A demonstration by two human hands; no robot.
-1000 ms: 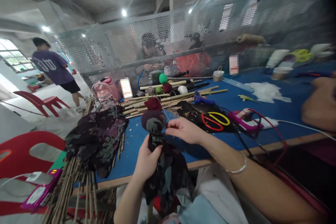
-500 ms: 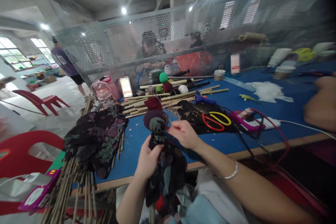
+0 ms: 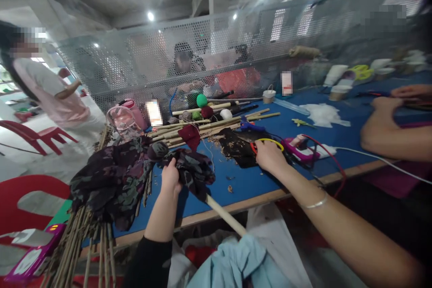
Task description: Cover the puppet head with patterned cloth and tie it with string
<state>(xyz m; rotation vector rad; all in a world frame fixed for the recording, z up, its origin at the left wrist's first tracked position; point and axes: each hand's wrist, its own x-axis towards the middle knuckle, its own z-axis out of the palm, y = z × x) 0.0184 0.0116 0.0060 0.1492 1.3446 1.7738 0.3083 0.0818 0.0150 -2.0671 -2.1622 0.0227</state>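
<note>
My left hand (image 3: 171, 176) is closed round the gathered dark patterned cloth (image 3: 194, 168), just beside its round knob (image 3: 158, 151). A pale stick (image 3: 226, 216) comes out of the cloth and slants down to my lap. On the black cloth at the right, my right hand (image 3: 268, 155) is closed on the scissors (image 3: 277, 144) with red and yellow handles. A piece of dark red cloth (image 3: 190, 137) with thin thread lies behind the bundle.
Bamboo sticks (image 3: 216, 124) and yarn balls (image 3: 201, 100) lie at the back. More patterned cloth (image 3: 111, 180) covers sticks at the left. A pink power strip (image 3: 303, 149) with cables sits right. Another person's arms (image 3: 391, 130) rest at the far right; a person (image 3: 57, 85) stands left.
My right hand has left the thread and moved right onto the scissors. The bundle has tipped over to the left, baring its stick. A person has come into view at the left.
</note>
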